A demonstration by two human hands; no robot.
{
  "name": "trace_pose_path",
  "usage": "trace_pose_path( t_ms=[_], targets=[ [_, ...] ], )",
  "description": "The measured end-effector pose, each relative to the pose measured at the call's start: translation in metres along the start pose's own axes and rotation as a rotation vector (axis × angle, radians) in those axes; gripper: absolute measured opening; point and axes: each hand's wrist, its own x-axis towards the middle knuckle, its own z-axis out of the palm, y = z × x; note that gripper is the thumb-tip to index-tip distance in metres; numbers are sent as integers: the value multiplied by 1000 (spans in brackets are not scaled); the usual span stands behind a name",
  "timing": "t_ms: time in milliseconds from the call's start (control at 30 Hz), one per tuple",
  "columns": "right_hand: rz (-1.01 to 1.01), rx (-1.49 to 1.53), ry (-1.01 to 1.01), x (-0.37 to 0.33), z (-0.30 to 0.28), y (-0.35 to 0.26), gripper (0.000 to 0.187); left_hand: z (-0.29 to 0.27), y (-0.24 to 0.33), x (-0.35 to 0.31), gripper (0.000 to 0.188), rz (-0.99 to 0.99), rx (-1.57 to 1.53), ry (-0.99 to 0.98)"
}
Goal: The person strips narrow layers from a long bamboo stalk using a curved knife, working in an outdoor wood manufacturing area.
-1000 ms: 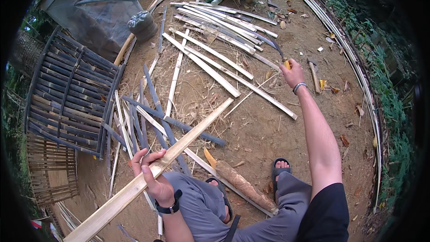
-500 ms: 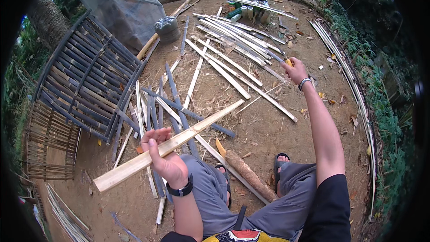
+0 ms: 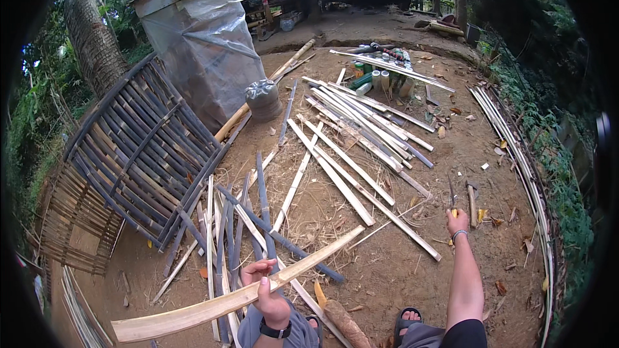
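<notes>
My left hand (image 3: 267, 293) grips a pale split bamboo slat (image 3: 206, 312), thumb on its near side and fingers curled behind. The slat slants from the lower left up toward the middle, above my left knee. Far out to the right, my right hand (image 3: 458, 221) is closed round the yellow handle of a knife (image 3: 451, 190). Its narrow dark blade points away from me, low over the dirt. Beside it lies a hatchet-like tool (image 3: 473, 206) with a wooden handle and dark head.
Pale bamboo slats (image 3: 361, 122) lie heaped ahead. Dark strips (image 3: 264, 193) cross at mid-left, near a dark bamboo rack (image 3: 138, 148). A log (image 3: 345, 325) rests between my feet. Long thin strips (image 3: 509, 142) line the right edge. A stuffed plastic bag (image 3: 263, 100) stands farther back.
My right hand has swung from the slat pile to the right and nearer, its knife now pointing away. The left hand still holds the slat. The view has tilted up.
</notes>
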Motion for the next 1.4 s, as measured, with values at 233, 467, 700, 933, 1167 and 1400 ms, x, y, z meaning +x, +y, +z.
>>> trace_pose_path(
  t_ms=[233,467,700,933,1167,1400],
  targets=[
    [97,-93,-139,-60,-64,-33,40,-12,1,-7,24,19,58,-144],
    [19,-166,-201,-72,-109,-100,44,-41,11,0,39,-55,-269,-193],
    [-218,156,-402,-141,-146,-217,34,-58,43,8,44,-67,-560,-41],
    [-97,531,-705,-266,-200,-255,30,-37,91,-7,44,-139,-524,-282],
    [241,641,-775,-363,-186,-158,33,-38,64,-5,48,-267,-553,-288],
    [363,708,-632,-453,-131,-130,30,-63,24,20,50,-258,-612,-552]
  ],
)
